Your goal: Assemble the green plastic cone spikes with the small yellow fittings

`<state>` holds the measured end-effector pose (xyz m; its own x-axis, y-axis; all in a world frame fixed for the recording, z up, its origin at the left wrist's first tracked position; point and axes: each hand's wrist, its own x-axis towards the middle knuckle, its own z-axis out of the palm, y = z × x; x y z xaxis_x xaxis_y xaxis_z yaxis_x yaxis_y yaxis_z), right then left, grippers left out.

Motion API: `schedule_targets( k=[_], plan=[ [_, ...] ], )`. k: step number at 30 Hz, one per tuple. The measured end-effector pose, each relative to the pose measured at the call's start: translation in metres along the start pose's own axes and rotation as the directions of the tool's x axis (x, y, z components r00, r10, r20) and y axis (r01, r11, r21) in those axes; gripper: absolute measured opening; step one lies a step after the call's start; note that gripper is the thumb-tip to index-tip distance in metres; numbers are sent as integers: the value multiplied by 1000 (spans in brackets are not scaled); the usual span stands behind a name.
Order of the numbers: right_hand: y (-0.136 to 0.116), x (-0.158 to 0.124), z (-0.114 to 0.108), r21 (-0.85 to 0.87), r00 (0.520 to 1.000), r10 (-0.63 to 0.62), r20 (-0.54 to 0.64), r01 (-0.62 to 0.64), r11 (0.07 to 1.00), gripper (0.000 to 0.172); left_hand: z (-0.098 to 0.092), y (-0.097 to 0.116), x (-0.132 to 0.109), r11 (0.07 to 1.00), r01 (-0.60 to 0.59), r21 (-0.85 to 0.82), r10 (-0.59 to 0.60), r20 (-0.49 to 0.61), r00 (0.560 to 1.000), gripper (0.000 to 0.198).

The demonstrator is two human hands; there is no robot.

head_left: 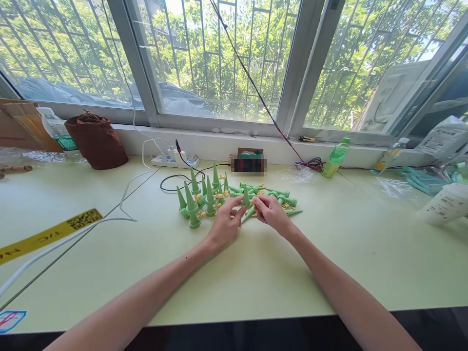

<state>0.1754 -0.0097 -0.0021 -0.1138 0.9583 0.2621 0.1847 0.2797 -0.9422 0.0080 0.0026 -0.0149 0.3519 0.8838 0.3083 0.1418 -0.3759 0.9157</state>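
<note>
My left hand (229, 219) has its fingers around a green cone-shaped piece (246, 199), which points upward. Close beside it on the right, my right hand (269, 210) is closed in a pinch at the side of that cone; what its fingertips hold is too small to make out. Several green cones with yellow side parts stand upright left of my hands, such as a tall cone (190, 202) near the front. Behind and right of my hands lies a loose heap of green pieces (281, 196) and small yellow parts.
Along the back of the table (278, 273) are a power strip (190, 162), a dark blurred device (249, 165), coiled wires (312, 164) and a green bottle (335, 158). A brown pouch (97, 141) and white cable are at left, a white cup (446, 204) at right.
</note>
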Motion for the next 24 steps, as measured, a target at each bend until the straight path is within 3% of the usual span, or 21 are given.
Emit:
schedule_targets(
  k=[5, 9, 12, 20, 24],
  plan=[
    [1, -2, -4, -291, 983, -163, -86, 132, 947, 34, -2, 6, 1, 984, 125, -130, -129, -18, 992, 41],
    [0, -3, -6, -410, 961, -276, 15, 258, 875, 32, -3, 11, 2, 932, 243, -268, -231, 76, 970, 44],
    [0, -3, -5, -435, 950, -302, 74, 303, 848, 31, -3, 13, 2, 915, 255, -314, -224, 130, 966, 43],
    [2, -5, -1, -390, 974, -225, 41, 223, 893, 31, -4, 7, 2, 918, 226, -325, -190, 139, 972, 40],
    [2, -3, 2, -189, 996, -77, 34, 82, 979, 35, -4, 6, 1, 948, 144, -283, -120, 101, 988, 39]
  ],
)
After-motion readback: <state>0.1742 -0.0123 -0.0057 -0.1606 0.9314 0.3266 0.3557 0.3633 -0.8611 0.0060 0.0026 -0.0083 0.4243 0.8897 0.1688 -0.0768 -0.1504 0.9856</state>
